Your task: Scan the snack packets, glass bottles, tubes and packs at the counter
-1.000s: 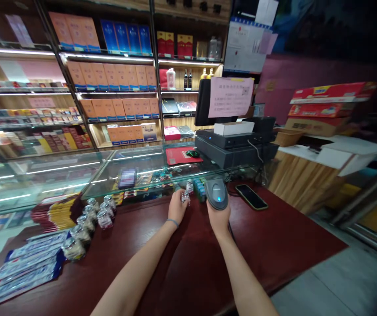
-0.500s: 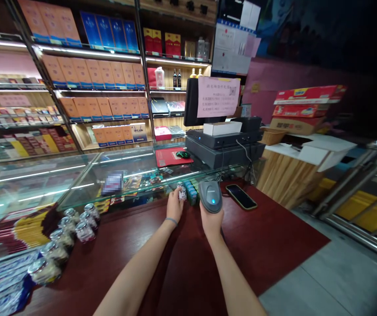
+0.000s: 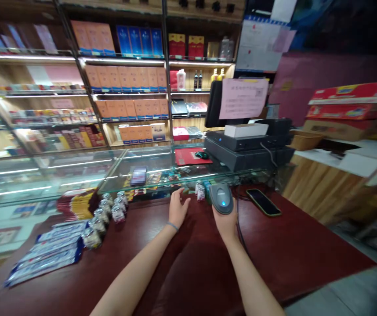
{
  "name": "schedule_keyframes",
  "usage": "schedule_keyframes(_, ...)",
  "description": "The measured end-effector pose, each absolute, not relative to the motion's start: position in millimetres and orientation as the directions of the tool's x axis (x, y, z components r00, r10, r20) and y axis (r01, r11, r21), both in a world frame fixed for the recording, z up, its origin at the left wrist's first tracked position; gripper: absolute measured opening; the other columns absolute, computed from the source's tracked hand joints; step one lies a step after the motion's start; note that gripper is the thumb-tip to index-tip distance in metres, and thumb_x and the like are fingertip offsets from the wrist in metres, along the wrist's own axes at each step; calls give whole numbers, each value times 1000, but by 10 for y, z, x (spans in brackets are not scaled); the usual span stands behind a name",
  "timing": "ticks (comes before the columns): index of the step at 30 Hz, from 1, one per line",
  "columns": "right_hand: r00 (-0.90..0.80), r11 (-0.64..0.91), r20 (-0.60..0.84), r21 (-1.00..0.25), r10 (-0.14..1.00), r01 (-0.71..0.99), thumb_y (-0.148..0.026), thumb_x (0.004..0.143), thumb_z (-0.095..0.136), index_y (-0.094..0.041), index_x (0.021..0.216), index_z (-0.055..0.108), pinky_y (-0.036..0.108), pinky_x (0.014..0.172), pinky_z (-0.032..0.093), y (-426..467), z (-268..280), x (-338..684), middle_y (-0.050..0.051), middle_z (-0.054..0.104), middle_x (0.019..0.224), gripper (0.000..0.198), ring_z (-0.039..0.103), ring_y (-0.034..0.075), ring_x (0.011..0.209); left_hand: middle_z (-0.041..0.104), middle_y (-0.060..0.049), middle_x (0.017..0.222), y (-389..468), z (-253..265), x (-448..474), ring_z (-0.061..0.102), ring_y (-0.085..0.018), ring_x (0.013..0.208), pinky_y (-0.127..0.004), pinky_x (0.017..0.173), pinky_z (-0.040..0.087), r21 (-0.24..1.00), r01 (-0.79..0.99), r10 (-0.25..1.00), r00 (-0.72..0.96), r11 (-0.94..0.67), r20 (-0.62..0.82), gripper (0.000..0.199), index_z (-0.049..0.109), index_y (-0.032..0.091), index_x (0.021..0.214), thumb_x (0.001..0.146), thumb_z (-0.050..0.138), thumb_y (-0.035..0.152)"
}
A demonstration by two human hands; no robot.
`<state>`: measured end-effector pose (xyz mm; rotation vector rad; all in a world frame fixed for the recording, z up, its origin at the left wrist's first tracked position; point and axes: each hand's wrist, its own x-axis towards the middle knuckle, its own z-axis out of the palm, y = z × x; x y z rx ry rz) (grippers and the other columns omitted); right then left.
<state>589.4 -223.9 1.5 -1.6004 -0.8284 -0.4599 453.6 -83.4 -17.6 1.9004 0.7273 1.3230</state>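
Observation:
My right hand (image 3: 225, 224) is wrapped round the handle of a grey barcode scanner (image 3: 222, 198), which has a blue light on its head and a cable trailing beside my wrist. To the left, my left hand (image 3: 178, 208) hovers or rests above the dark red counter (image 3: 195, 254), fingers apart and holding nothing. Between the hands stand small lidded jars (image 3: 201, 192), partly hidden behind the scanner, next to green-blue containers (image 3: 208, 183). Farther left, two rows of similar silver-lidded jars (image 3: 118, 213) stand on the counter.
Blue-white packets (image 3: 48, 250) and maroon-yellow packs (image 3: 78, 204) lie at the left. A phone (image 3: 263, 202) lies right of the scanner. Behind are a glass display case (image 3: 149, 156), a mouse (image 3: 202, 155), a monitor (image 3: 213, 103) and a cash drawer (image 3: 248, 156). Stocked shelves line the back.
My left hand has let go of a small jar beside the scanner and drawn away to the left, its fingers opening. My view has turned left; my right hand still holds the scanner.

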Motion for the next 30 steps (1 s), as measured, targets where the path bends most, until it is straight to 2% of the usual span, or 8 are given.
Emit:
schedule_keyframes(3, 604, -49, 737, -621, 302, 782, -44, 73, 70, -19, 104, 58, 33, 63, 53, -2228, 0, 5824, 8, 69, 77, 41, 68, 25, 70, 60, -10, 118, -845, -43, 3966, 60, -22, 109, -39, 90, 54, 742, 115, 743, 239, -661, 625, 35, 58, 22, 124, 90, 63, 24)
schedule_keyframes(7, 557, -25, 756, -586, 344, 810, -50, 74, 69, -17, 105, 59, 30, 54, 49, -2205, -12, 5656, 9, 69, 74, 46, 67, 25, 64, 61, -10, 116, -816, 53, 3218, 60, -22, 108, -37, 89, 55, 674, 233, 708, 112, -701, 697, 29, 60, 22, 120, 92, 61, 27)
schedule_keyframes(10, 479, 2, 769, -529, 423, 849, -47, 76, 69, -17, 107, 58, 29, 53, 49, -2219, -13, 5496, 9, 70, 75, 45, 69, 25, 64, 61, -11, 116, -778, 45, 2754, 59, -22, 109, -38, 90, 54, 647, 323, 689, 21, -691, 725, 27, 61, 21, 119, 93, 60, 28)
schedule_keyframes(13, 363, 48, 790, -442, 494, 896, -40, 78, 67, -18, 111, 56, 29, 55, 51, -2233, -17, 5345, 8, 72, 76, 41, 71, 26, 64, 60, -11, 118, -717, -19, 2426, 57, -24, 113, -42, 98, 49, 637, 415, 668, -89, -650, 739, 29, 60, 21, 119, 92, 62, 29)
schedule_keyframes(16, 240, 78, 817, -327, 524, 942, -36, 79, 65, -17, 112, 55, 29, 51, 50, -2224, -27, 5221, 6, 71, 71, 39, 70, 26, 57, 58, -12, 124, -627, -108, 2248, 53, -27, 121, -47, 107, 42, 655, 468, 665, -174, -593, 726, 37, 57, 21, 125, 90, 63, 29)
schedule_keyframes(20, 84, 142, 828, -193, 554, 971, -30, 79, 62, -17, 113, 55, 29, 52, 51, -2207, -45, 5103, 6, 71, 70, 37, 70, 24, 55, 52, -15, 136, -497, -221, 2188, 45, -30, 134, -49, 115, 34, 684, 469, 714, -150, -558, 684, 53, 49, 21, 138, 87, 64, 24)
schedule_keyframes(25, -2, 192, 798, -143, 602, 971, -24, 80, 58, -17, 116, 53, 28, 52, 50, -2197, -78, 5048, 5, 72, 73, 37, 69, 23, 54, 37, -18, 150, -397, -355, 2207, 31, -34, 146, -53, 120, 27, 720, 479, 799, -62, -502, 598, 65, 43, 20, 145, 84, 65, 18)
schedule_keyframes(30, -46, 208, 791, -103, 610, 973, -23, 79, 58, -17, 118, 53, 28, 52, 50, -2188, -80, 5053, 4, 72, 73, 40, 69, 22, 54, 52, -17, 137, -364, -440, 2196, 46, -29, 135, -50, 117, 33, 733, 452, 819, -12, -508, 574, 52, 47, 17, 140, 88, 55, 14)
